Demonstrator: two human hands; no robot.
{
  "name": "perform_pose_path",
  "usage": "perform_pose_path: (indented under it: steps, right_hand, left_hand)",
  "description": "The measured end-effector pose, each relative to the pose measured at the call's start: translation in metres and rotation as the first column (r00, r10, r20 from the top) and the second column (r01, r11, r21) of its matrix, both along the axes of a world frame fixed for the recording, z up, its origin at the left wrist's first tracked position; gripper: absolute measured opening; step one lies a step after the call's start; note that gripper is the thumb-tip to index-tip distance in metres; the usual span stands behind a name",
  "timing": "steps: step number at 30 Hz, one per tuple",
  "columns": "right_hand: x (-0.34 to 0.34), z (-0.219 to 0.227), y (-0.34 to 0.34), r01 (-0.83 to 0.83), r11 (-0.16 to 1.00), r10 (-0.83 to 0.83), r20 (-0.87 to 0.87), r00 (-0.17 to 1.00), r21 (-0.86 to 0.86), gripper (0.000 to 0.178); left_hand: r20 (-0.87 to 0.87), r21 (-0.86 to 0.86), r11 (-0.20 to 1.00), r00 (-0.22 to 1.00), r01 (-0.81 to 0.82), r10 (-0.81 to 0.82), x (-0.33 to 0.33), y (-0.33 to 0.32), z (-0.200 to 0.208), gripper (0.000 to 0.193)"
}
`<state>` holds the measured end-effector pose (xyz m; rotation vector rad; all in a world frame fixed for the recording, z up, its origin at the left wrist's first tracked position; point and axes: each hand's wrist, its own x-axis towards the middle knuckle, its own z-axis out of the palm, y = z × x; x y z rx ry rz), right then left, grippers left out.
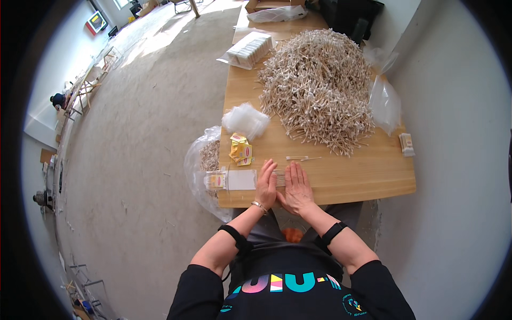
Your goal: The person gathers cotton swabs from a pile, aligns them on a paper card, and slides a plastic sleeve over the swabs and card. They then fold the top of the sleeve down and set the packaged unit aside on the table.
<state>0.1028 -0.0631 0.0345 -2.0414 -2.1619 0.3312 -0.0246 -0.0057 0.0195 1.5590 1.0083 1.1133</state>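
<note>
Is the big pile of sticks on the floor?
No, the pile of sticks sits on the wooden table, beyond both hands.

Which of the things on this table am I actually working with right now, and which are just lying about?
In hand:
left hand and right hand, flat on a row of cotton swabs
clear packet beside them

Lying about:
big swab heap
yellow labels
stack of clear bags
two loose swabs

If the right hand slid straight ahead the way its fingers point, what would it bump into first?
The right hand lies flat, fingers pointing away across the wooden table. Straight ahead, it would probably first meet the few loose sticks lying just beyond its fingertips. The big pile of sticks comes further on.
</note>
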Motion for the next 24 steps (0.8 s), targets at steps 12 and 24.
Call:
perform_pose_path:
  steps: [12,24]
  right_hand:
    - [0.0,-0.003,-0.001,-0.017,0.998,0.018,-0.019,1.0,0.055,0.094]
    - [0.001,-0.004,0.0,-0.024,0.998,0.024,0.003,1.0,0.065,0.096]
  left_hand:
    - [-0.751,0.223,0.914,0.658,0.338,-0.06,-0.035,-0.046,0.027,0.057]
    - [-0.786,0.212,0.92,0.617,0.329,-0.039,-0.031,-0.045,0.025,0.062]
